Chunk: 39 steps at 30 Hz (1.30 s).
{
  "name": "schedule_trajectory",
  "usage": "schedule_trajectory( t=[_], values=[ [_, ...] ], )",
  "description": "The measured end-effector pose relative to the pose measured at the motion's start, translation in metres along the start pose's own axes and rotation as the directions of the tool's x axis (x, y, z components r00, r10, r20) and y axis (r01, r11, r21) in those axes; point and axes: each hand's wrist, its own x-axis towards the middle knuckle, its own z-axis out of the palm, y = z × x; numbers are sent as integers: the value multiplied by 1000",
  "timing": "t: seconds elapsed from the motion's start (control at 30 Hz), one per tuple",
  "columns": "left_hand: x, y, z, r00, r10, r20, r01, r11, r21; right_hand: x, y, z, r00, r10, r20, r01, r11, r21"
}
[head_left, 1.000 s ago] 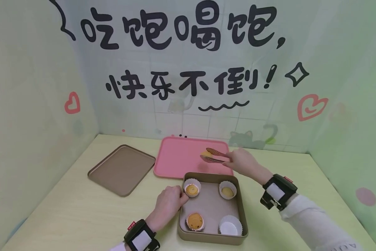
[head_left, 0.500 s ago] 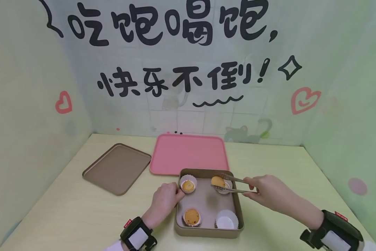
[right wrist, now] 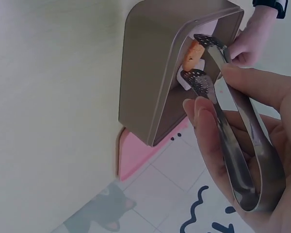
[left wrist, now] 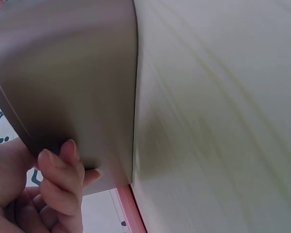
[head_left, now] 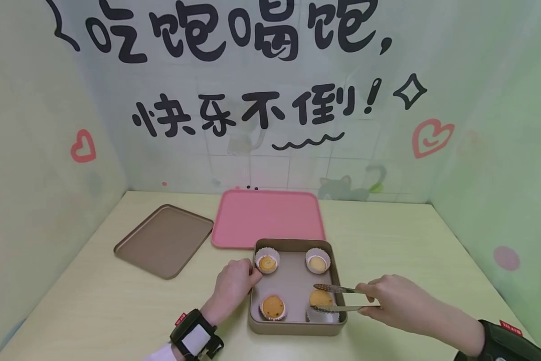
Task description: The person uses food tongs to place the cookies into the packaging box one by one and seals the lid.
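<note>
My left hand grips the left wall of a deep square baking tin, its fingertips against the outside in the left wrist view. In my right hand are metal tongs with perforated tips. Between the tips sits a small muffin, close over the white paper cup at the tin's front right and covering part of it. Three more cups hold cakes: a back left cake, a back right cake and a dotted front left muffin.
Behind the tin lies a pink tray, its near edge partly hidden by the tin. A flat brown baking tray lies to its left. Printed walls enclose the pale wooden table at the back and both sides.
My right hand has brought the tongs and muffin from above the pink tray, past the back right cup, to the front right cup. My left hand keeps its grip; the head view has shifted.
</note>
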Motion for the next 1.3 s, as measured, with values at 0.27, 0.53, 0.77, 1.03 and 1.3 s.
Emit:
schedule_trajectory(
  t=[0.27, 0.53, 0.77, 1.03, 1.3],
  values=[
    [2, 1, 0, 1000, -4, -2, 4, 1000, 5, 18, -7, -4, 988, 34, 148, -12, 989, -148],
    [2, 3, 0, 1000, -12, 14, 12, 1000, -6, 26, -13, -3, 978, 75, 193, -39, 982, -185],
    [1, 4, 0, 999, -25, 26, 25, 1000, -13, 22, -8, -4, 974, 93, 205, -64, 987, -144],
    [1, 1, 2, 999, -19, 28, 20, 1000, -22, 20, -5, -20, 984, 101, 145, -85, 990, -113],
    [1, 0, 2, 1000, -6, 24, 7, 999, -38, 23, 32, -44, 954, 232, -189, -258, 958, -127]
  ],
)
